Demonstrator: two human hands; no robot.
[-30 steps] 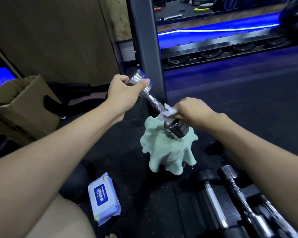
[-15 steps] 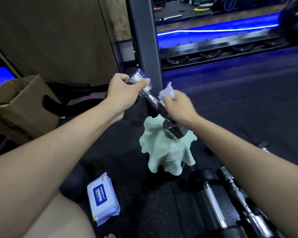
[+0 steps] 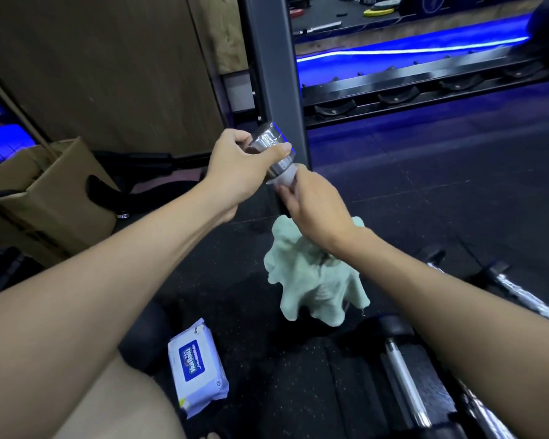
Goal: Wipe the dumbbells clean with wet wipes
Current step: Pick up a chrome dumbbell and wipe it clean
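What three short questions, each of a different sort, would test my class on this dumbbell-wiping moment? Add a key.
1. True or false: the left hand grips the upper head of the chrome dumbbell.
2. Multiple choice: the wet wipe is held by A) the left hand, B) the right hand, C) neither.
3. Fill in: the wipes pack lies on the black ___.

Key
1. True.
2. B; it is pressed round the handle just below the upper head.
3. Floor, near the green cloth.

Chrome dumbbell (image 3: 271, 150) tilted — wipe (image 3: 284, 179) round handle.
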